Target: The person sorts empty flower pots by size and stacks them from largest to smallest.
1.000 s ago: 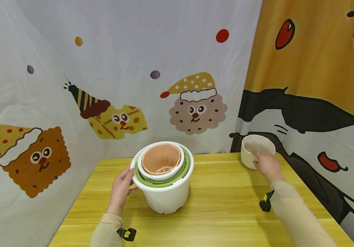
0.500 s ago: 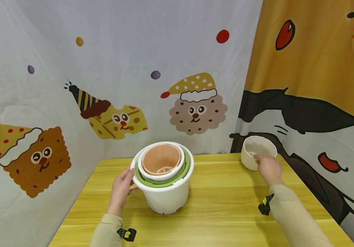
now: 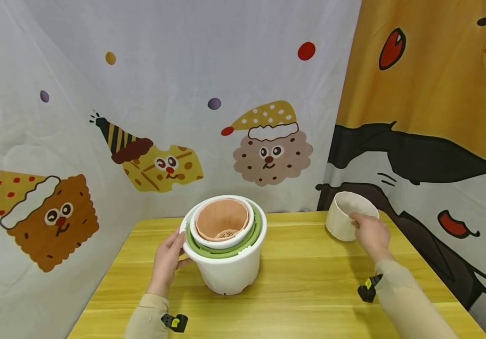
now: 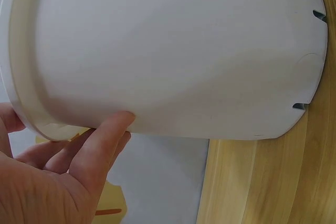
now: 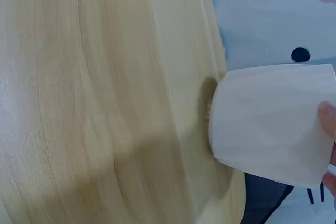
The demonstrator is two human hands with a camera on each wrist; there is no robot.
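A large white flowerpot [image 3: 228,275] stands on the wooden table with smaller pots nested inside: a green pot [image 3: 226,254], a white pot [image 3: 193,223] and, innermost, a peach pot [image 3: 219,216] with a mesh bottom. My left hand [image 3: 166,261] grips the large pot's rim on its left side; the left wrist view shows fingers [image 4: 102,140] under the rim, against the wall. At the far right, my right hand [image 3: 373,234] pinches the near rim of a small cream flowerpot [image 3: 339,223]. That pot is tilted, its base [image 5: 212,124] close over the table.
The yellow wooden table [image 3: 294,282] ends at the back against a white cartoon-printed curtain [image 3: 175,56]. On the right, an orange, black and white printed curtain [image 3: 429,94] runs along the table edge, close beside the cream pot.
The right hand has moved from reaching into the cream pot to pinching its rim. The pot has tilted and shifted slightly nearer. The left hand and nested pots stay put.
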